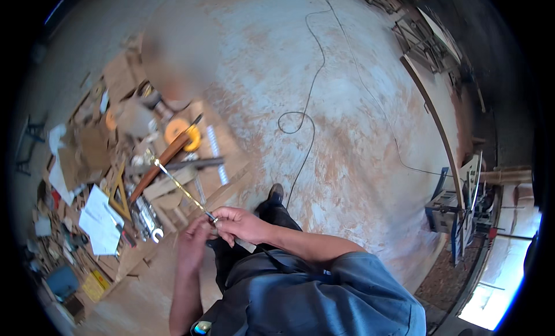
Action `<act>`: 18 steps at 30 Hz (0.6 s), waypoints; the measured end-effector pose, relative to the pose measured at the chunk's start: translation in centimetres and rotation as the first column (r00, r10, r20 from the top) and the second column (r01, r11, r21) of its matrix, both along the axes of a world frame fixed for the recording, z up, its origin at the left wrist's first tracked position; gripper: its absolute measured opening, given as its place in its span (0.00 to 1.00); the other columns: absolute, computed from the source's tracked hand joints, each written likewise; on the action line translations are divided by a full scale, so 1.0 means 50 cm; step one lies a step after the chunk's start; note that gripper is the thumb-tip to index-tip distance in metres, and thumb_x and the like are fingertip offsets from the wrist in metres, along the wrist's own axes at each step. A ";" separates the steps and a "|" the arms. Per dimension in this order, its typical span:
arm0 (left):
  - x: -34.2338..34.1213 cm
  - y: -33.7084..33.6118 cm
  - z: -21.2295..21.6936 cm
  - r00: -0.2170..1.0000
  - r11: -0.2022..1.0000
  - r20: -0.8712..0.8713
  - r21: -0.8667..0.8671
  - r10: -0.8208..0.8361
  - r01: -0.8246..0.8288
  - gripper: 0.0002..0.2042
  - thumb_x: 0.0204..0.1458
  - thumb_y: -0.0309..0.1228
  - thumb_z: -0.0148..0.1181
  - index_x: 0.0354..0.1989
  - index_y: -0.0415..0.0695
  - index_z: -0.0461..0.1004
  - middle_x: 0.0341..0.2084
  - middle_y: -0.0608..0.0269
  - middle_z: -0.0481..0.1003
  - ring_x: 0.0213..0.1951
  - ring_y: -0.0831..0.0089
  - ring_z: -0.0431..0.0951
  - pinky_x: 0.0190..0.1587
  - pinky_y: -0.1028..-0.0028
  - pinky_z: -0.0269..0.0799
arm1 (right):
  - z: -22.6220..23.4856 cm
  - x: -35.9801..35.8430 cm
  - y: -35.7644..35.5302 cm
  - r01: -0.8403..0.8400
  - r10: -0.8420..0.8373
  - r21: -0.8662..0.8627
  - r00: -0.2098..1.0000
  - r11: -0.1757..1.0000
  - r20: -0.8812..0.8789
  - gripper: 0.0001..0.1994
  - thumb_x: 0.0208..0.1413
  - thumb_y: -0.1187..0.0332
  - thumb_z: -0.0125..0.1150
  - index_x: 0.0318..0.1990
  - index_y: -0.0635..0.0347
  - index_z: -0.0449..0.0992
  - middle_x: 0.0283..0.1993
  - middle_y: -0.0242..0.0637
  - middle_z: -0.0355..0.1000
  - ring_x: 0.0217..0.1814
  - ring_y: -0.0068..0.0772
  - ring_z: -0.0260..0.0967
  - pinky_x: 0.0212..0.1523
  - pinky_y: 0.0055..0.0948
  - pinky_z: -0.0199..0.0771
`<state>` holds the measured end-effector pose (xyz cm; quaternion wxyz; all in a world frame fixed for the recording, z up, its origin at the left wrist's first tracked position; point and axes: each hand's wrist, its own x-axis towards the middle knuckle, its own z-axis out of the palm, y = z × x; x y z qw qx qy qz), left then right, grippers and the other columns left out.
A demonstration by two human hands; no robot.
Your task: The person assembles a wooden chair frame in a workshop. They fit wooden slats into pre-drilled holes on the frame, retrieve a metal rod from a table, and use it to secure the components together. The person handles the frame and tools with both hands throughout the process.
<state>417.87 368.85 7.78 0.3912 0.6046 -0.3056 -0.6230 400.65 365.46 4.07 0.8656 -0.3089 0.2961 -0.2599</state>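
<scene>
In front of my body, both hands meet at the near end of a slender gold-and-silver metal rod [180, 187]. The rod slants up and left from my fingers, and its far tip lies over the cluttered workbench. My left hand [196, 232] is closed, fingertips pinched around the rod's near end. Closed too, my right hand [238, 223] has its thumb and fingers at the same end, by a small dark and shiny part [214, 220]. My fingers partly cover that end, so its exact shape is hidden.
The workbench [151, 252] on the left carries a brown wooden bar [161, 167], an orange tape roll [176, 130], a wrench [155, 232], white paper [99, 220] and wood scraps. A dark cable [315, 87] winds over the floor. Machinery [457, 209] stands at right.
</scene>
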 end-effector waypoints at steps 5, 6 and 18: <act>-0.295 -0.137 0.028 0.971 0.999 -0.237 -0.012 0.041 -0.045 0.13 0.60 0.27 0.50 0.50 0.35 0.73 0.36 0.60 0.77 0.31 0.75 0.77 0.34 0.77 0.74 | 0.055 -0.253 -0.109 0.056 -0.079 -0.120 0.977 0.991 -0.198 0.12 0.66 0.68 0.47 0.53 0.61 0.68 0.23 0.28 0.65 0.24 0.17 0.62 0.26 0.20 0.67; -0.341 -0.171 0.034 0.962 0.999 -0.270 -0.031 0.031 -0.041 0.13 0.61 0.26 0.50 0.50 0.35 0.72 0.36 0.60 0.77 0.31 0.75 0.77 0.34 0.77 0.74 | 0.061 -0.289 -0.130 0.119 -0.152 -0.159 0.966 0.980 -0.210 0.12 0.66 0.68 0.47 0.53 0.60 0.68 0.23 0.27 0.65 0.24 0.17 0.62 0.26 0.20 0.66; -0.708 -0.612 0.001 0.915 0.977 -0.345 -0.083 -0.211 0.194 0.07 0.59 0.24 0.51 0.40 0.37 0.74 0.29 0.64 0.76 0.28 0.79 0.74 0.29 0.78 0.70 | 0.097 -0.612 -0.446 0.115 -0.575 -0.655 0.607 0.747 -0.549 0.19 0.60 0.66 0.54 0.57 0.61 0.62 0.29 0.47 0.71 0.32 0.51 0.72 0.34 0.42 0.71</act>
